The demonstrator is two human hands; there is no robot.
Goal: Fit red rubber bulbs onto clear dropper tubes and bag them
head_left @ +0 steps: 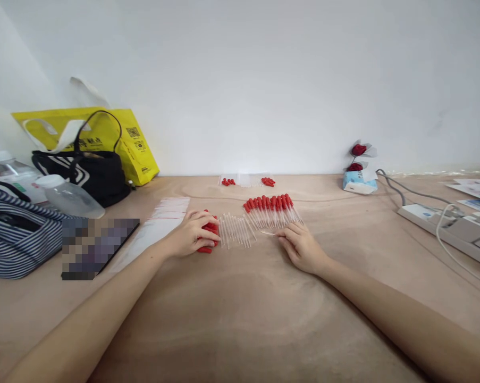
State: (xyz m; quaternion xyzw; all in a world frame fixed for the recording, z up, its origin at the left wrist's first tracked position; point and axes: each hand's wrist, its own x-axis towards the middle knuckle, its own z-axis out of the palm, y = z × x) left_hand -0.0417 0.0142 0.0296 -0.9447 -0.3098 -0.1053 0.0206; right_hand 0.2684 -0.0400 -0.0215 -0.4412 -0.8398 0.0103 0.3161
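My left hand [194,233] rests on a pile of small red caps [209,229], its fingers bent over them; whether it pinches one is hidden. Pinched in my right hand [297,242] is a thin clear tube [267,232] that points left. Between the hands lies a group of clear tubes [235,230] side by side, without caps. Behind my right hand is a row of clear tubes with red caps [269,206], caps toward the wall.
Clear bags with red pieces [268,182] lie near the wall. White bags [160,226] and a dark-edged flat device [100,247] are left, beside bottles [70,197], a striped bag [20,234] and a yellow bag [140,149]. Tissues [359,182] and a power strip [447,229] stand right.
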